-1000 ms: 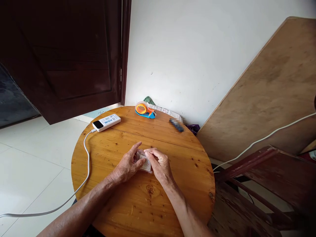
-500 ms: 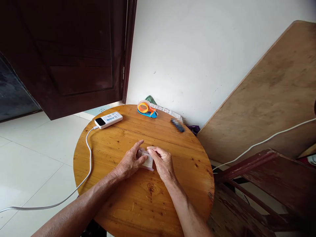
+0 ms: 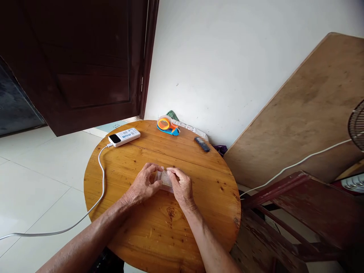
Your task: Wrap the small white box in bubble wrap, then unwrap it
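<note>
Nearest to us, our two forearms come in over the near edge of the round wooden table (image 3: 199, 227) and meet close to its middle. Our left hand (image 3: 142, 185) is curled, fingertips bent down onto the left end of a small clear plastic packet (image 3: 164, 180) with pale printed contents, and our right hand (image 3: 182, 187) pinches the same packet from its right side, thumb and forefinger closed on its top edge; both hands grasp it together, just above or on the table's middle, and we cannot tell whether it rests on the wood. What is inside the packet is too small to make out. Toward the table's far left edge lies a white power bank (image 3: 124, 137) with a dark end, and a white cable (image 3: 96, 197) runs from it down past the table's left side onto the pale tiled floor. At the table's far edge sits an orange and blue tape dispenser (image 3: 167, 125), with a small dark blurred object (image 3: 202, 144) to its right, near the far right rim. Beyond the table stand a dark wooden door (image 3: 85, 68) on the left and a white wall behind. To the table's right a wooden board (image 3: 307, 113) leans on the wall, a dark red wooden frame (image 3: 307, 212) standing nearer to us.
</note>
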Motion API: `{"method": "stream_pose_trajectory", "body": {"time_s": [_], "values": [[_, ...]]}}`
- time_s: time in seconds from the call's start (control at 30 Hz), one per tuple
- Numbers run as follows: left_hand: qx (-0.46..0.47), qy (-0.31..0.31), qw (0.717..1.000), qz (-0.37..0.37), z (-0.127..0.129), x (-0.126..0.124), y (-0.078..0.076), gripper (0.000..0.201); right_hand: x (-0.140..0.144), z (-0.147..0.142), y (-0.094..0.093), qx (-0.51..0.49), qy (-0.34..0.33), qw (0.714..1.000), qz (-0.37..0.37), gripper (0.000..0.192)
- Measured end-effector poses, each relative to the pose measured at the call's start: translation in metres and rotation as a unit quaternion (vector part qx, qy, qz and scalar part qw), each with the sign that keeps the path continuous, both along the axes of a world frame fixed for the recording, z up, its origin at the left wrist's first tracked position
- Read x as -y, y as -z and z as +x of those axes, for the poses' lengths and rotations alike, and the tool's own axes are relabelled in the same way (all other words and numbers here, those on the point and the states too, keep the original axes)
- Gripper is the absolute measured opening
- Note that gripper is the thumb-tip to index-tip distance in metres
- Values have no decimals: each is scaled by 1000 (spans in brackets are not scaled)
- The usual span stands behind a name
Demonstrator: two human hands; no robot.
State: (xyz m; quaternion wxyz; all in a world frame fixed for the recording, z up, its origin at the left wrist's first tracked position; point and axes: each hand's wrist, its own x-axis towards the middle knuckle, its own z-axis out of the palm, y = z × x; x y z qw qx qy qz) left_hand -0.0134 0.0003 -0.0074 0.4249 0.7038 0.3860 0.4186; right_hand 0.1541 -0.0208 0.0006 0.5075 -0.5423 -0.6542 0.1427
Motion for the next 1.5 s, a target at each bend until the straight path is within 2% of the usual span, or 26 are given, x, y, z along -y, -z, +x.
{"method": "stream_pose_trajectory", "body": {"time_s": [0.13, 0.4, 0.63, 0.93, 1.17, 1.5], "values": [[-48, 29, 997, 57, -4, 3, -2, 36, 2, 1, -3, -25, -4, 999, -21, 20], [-56, 18, 998, 39, 0, 4, -5, 32, 3, 7, -14, -45, -18, 996, -81, 31], [-50, 11, 998, 31, 1, 5, -7, 33, 5, 11, -14, -45, -32, 994, -92, 25], [-39, 6, 999, 11, 1, 4, -7, 36, 11, 14, -16, -15, -110, 993, -40, 18], [-7, 24, 1000, -6, 1, 4, -5, 32, 14, 23, -12, 86, -87, 992, -12, 23], [-11, 19, 1000, 8, -1, 2, 1, 33, 21, 22, -20, 172, -75, 981, 52, 27]]}}
